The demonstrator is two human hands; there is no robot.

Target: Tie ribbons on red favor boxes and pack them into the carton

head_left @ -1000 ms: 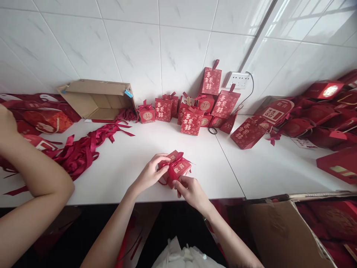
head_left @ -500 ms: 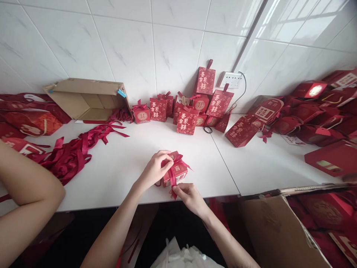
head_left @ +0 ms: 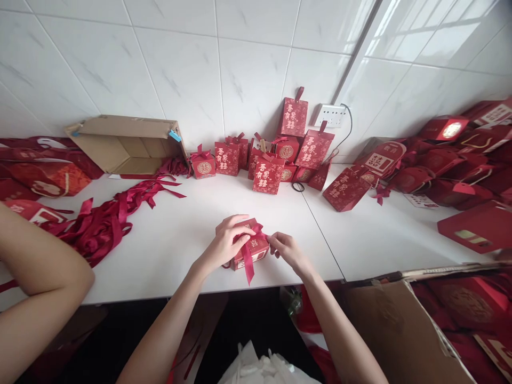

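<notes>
Evidently this small red box [head_left: 261, 246] is light and made of folded card, so I'd expect its panels to be stiff along the edges but easy to dent in the middle of a face. It sits in front of me on the desk [head_left: 180, 250], near the front edge, with a red ribbon [head_left: 248, 262] knotted over its top and one tail lying down the front.

My left hand [head_left: 229, 240] rests over the left part of the lid, thumb and fingers at the bow; whether they pinch it or only press, I can't make out. My right hand [head_left: 285, 246] is a little apart from it, beside the box's right side, fingertips pinched on another end of the ribbon.

The ribbon looks smooth and satiny, soft, and likely to slip, so I'd judge the knot itself the best place to steady, and the tails best taken flat between thumb and forefinger. For the box, a gentle grip on its edges and corners seems safest; hard pressure on the lid could crush it.
</notes>
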